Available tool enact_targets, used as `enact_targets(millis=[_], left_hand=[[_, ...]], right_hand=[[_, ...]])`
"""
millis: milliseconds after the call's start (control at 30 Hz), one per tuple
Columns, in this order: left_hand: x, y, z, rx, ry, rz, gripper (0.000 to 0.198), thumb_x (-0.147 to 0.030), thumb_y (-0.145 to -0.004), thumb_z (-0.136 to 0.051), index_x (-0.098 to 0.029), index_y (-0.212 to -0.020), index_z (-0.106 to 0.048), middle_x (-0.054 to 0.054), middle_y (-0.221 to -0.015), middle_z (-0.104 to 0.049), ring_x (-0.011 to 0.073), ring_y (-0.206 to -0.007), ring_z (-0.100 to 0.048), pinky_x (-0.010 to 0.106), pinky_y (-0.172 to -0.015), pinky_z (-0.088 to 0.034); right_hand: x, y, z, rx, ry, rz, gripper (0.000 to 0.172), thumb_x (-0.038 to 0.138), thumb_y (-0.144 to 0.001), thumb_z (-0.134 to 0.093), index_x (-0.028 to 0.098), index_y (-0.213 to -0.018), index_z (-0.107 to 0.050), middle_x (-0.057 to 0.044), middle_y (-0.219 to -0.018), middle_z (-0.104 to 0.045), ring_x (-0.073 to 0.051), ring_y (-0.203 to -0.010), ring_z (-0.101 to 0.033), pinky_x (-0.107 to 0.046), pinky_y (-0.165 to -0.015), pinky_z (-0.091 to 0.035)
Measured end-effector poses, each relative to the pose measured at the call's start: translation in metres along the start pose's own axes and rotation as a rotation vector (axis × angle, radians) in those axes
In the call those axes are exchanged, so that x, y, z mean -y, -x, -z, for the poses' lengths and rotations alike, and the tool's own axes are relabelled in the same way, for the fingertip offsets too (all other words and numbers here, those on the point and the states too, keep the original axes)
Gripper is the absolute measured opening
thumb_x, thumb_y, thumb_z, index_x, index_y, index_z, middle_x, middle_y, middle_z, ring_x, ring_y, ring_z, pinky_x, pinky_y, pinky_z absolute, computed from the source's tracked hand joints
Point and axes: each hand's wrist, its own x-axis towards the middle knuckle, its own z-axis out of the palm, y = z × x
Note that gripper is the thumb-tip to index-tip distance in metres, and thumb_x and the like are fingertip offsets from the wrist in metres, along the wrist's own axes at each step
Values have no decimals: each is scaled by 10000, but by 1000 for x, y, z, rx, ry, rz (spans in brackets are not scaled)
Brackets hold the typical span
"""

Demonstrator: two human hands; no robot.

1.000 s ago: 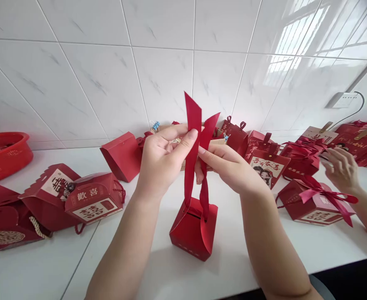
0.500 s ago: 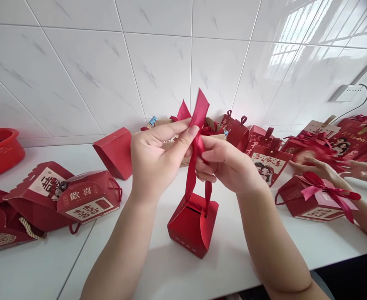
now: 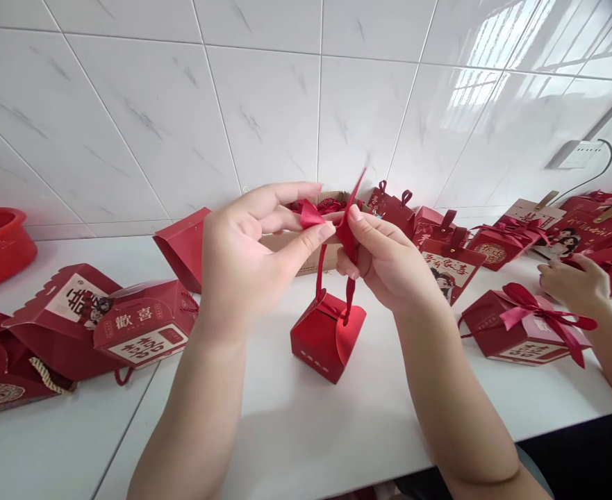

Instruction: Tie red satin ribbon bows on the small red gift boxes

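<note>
A small red gift box [image 3: 324, 340] hangs below my hands on a dark red ribbon [image 3: 346, 239] threaded through holes in its top. It looks slightly tilted, and I cannot tell whether its base touches the table. My left hand [image 3: 264, 243] pinches one part of the ribbon between thumb and fingers, with its index finger stretched out above. On the other side, my right hand [image 3: 381, 253] grips the ribbon between thumb and curled fingers, one end sticking up past the thumb. The ribbon crosses between the two hands.
Red gift boxes [image 3: 144, 323] lie at the left, near a red plastic basin [image 3: 3, 246]. A cardboard box [image 3: 310, 257] stands behind my hands. To the right are a bow-tied box [image 3: 524, 326], several gift boxes and another person's hand [image 3: 576, 281]. A tiled wall [image 3: 264, 104] closes the back.
The gift box has risen and turned slightly. My right hand has moved up to the ribbon's upright end, and my left hand's fingers have opened out more. The other person's hands have moved.
</note>
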Motion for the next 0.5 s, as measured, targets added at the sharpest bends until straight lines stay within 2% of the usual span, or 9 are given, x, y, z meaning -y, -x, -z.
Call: enact_targets(millis=[67, 167, 233, 267, 300, 367, 400, 433, 500], left_hand=[[-2, 1, 5, 92, -122, 15, 322, -270, -727, -779, -267, -1036, -689, -34, -733, -732, 193, -828, -702, 298, -763, -560], [-3, 2, 13, 379, -293, 62, 366, -267, -755, -751, -301, -1109, -662, -44, -706, -727, 177, -788, -690, 280, -735, -519], [-1, 1, 15, 494, -308, 82, 284, -309, -788, -720, -296, -1068, -675, -35, -686, -716, 168, -750, -679, 273, -707, -504], [2, -1, 14, 471, -275, 85, 205, -349, -812, -692, -277, -1004, -686, -28, -661, -699, 163, -717, -669, 270, -682, -499], [5, -4, 11, 399, -225, 81, 171, -393, -837, -657, -254, -931, -688, -18, -648, -682, 159, -694, -658, 270, -661, -495], [14, -10, 3, 209, -109, 78, 267, -461, -882, -576, -217, -828, -670, 11, -693, -675, 163, -722, -650, 276, -664, -497], [19, -13, -1, 153, -62, 86, 303, -478, -891, -554, -207, -819, -668, 28, -757, -689, 172, -779, -655, 283, -704, -503], [25, -16, -6, 150, -18, 120, 330, -493, -893, -544, -199, -813, -671, 39, -803, -695, 181, -823, -655, 290, -739, -507], [36, -19, -16, 217, 66, 226, 374, -516, -883, -546, -186, -761, -672, 44, -785, -688, 190, -811, -654, 300, -747, -513]], right_hand=[[-2, -4, 4, 1, -76, -40, 269, 464, -906, -545, 215, -858, -636, 24, -714, -602, -75, -504, -480, -242, -545, -465], [-4, -7, 10, -19, -147, -87, 278, 425, -914, -536, 203, -751, -571, 16, -691, -570, -89, -528, -511, -242, -546, -476], [-3, -6, 11, -26, -119, -78, 315, 384, -924, -522, 193, -673, -524, 17, -646, -525, -90, -522, -501, -237, -525, -452], [-2, -5, 11, -18, -70, -60, 336, 365, -929, -513, 189, -643, -510, 17, -625, -502, -92, -520, -492, -237, -514, -435], [-1, -3, 11, -4, 1, -29, 358, 352, -933, -505, 185, -617, -500, 17, -605, -481, -93, -517, -480, -238, -503, -415], [1, 2, 9, 30, 199, 70, 401, 354, -942, -494, 182, -581, -482, 20, -572, -439, -95, -513, -448, -244, -493, -373], [2, 4, 8, 42, 308, 137, 416, 363, -947, -490, 182, -574, -473, 23, -561, -417, -95, -516, -430, -248, -495, -355], [3, 6, 7, 46, 414, 216, 429, 372, -951, -484, 183, -568, -461, 26, -554, -394, -96, -521, -409, -254, -503, -341], [3, 7, 7, 28, 600, 383, 445, 381, -957, -476, 186, -558, -441, 26, -561, -361, -102, -541, -375, -269, -529, -328]])
